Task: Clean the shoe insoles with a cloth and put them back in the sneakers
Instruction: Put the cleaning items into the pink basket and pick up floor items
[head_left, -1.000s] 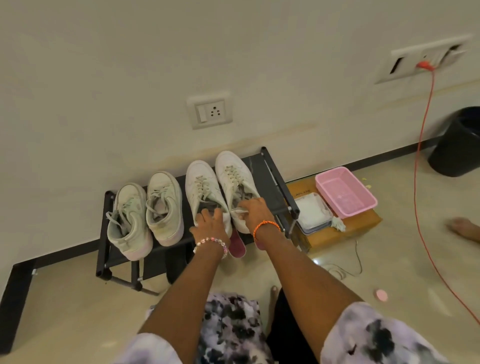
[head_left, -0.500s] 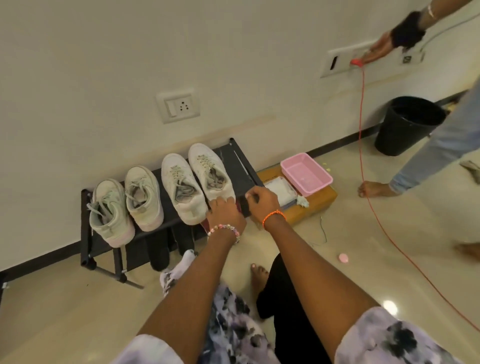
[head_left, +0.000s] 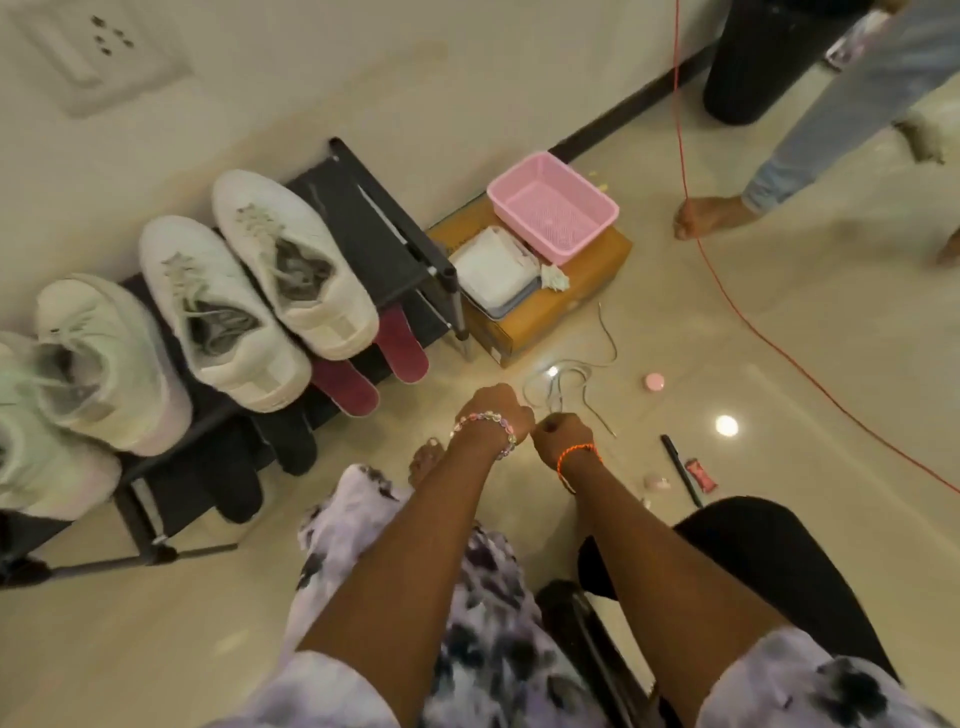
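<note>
Two white sneakers (head_left: 228, 325) (head_left: 296, 265) stand side by side on the top of a black shoe rack (head_left: 366, 213), their grey insides showing. Beneath their heels two maroon insole-shaped pieces (head_left: 345, 387) (head_left: 402, 343) stick out from the lower shelf. A small crumpled white cloth (head_left: 555, 279) lies on a cardboard box right of the rack. My left hand (head_left: 493, 410) and my right hand (head_left: 563, 434) hover close together over the floor in front of the rack, both curled into fists, away from the sneakers, with nothing visible in them.
Pale green sneakers (head_left: 98, 358) fill the rack's left end. The cardboard box (head_left: 550, 317) carries a pink basket (head_left: 553, 213) and a tray of folded white cloths (head_left: 493, 270). A white cord (head_left: 571, 384), red cable (head_left: 727, 291), pen (head_left: 680, 467) and another person's foot (head_left: 701, 218) are on the floor.
Both my hands have let go of the white sneakers and pulled back toward me over the floor. The view has tipped downward; another person has stepped in at the right.
</note>
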